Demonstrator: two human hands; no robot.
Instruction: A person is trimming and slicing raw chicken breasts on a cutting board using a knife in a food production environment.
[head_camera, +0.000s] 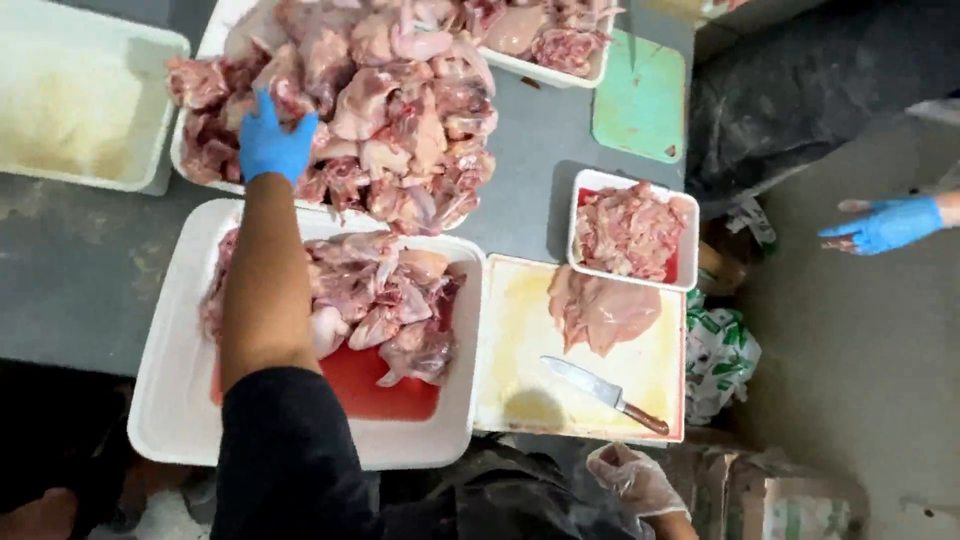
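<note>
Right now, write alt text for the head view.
The left hand in a blue glove reaches into a heap of raw chicken pieces. The right hand, clear-gloved, hangs near a cutting board holding a knife and a chicken breast.

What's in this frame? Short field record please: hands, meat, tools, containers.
left hand: blue glove, reaching into the raw chicken pile, fingers on the meat
right hand: clear glove, near body, holds nothing visible
near tray: white, chicken pieces in red liquid
cutting board: pale yellow, one chicken piece on it
knife: lying on the board, untouched, wooden handle
small tray: white, holds cut meat
other person's hand: blue glove, at right, apart from table
</note>
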